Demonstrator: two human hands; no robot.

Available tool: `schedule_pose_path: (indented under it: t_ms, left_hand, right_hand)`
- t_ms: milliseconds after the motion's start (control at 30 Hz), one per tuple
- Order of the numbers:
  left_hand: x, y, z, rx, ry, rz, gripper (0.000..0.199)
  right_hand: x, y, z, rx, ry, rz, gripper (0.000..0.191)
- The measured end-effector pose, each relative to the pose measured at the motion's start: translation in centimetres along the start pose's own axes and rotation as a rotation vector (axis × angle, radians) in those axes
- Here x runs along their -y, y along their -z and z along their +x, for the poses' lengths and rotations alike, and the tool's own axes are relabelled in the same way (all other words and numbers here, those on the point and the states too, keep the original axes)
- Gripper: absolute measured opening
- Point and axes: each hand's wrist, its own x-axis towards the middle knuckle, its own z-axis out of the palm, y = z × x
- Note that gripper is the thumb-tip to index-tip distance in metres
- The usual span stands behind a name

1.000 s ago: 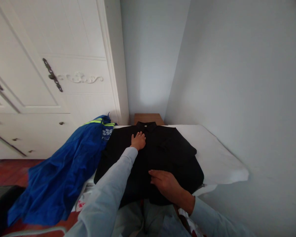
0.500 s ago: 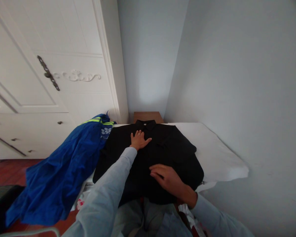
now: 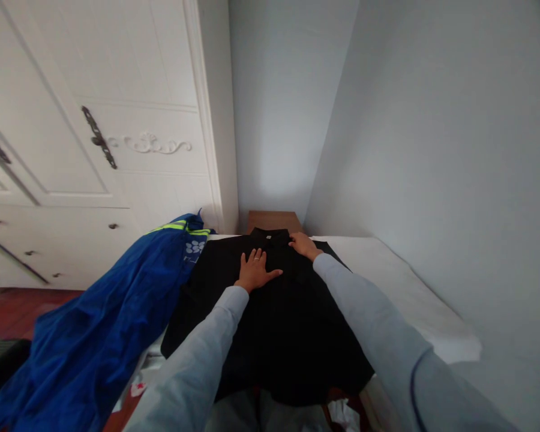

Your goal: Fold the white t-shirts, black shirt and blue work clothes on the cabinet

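A black collared shirt (image 3: pixel 292 318) lies spread out on a white-covered board (image 3: pixel 400 288), its collar at the far end. My left hand (image 3: pixel 254 271) rests on the upper part of the shirt with its fingers spread, a ring on one finger. Beside the collar, on its right, my right hand (image 3: pixel 303 245) has its fingertips pinched together on the black cloth. Left of the shirt, a blue garment (image 3: pixel 112 312) with yellow-green stripes hangs over the board's side.
A white wardrobe (image 3: pixel 162 72) with dark handles stands at the left. Grey-blue walls (image 3: pixel 432 150) rise behind and to the right. Beyond the collar is a brown wooden surface (image 3: pixel 273 219). A dark object (image 3: pixel 4 366) sits on the red floor at lower left.
My right hand has moved forward from above the shirt's lower right part to the cloth by the collar. My left hand stays flat on the shirt. The view has shifted slightly.
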Motion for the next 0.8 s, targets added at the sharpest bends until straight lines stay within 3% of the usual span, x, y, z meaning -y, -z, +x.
schedule_pose_path:
  t_ms: [133,300,633,800]
  left_hand:
    - [0.0,-0.1,-0.4,-0.039,-0.041,0.022,0.093]
    - [0.0,0.0,-0.6,-0.001,-0.072,0.053,0.083]
    - [0.2,-0.3,-0.5,-0.013,-0.074,0.022,0.092]
    - [0.2,-0.3,-0.5,-0.012,-0.074,0.015,0.094]
  right_hand:
    - [-0.2,-1.2,1.8,0.011,-0.053,-0.044,0.027]
    - [-0.7,-1.4,2.7,0.005,-0.062,-0.088,0.034]
    - [-0.5,-1.3,2.2,-0.004,-0.077,-0.095,0.036]
    - [-0.4,-0.5,1.4,0.013,-0.008,-0.070,0.030]
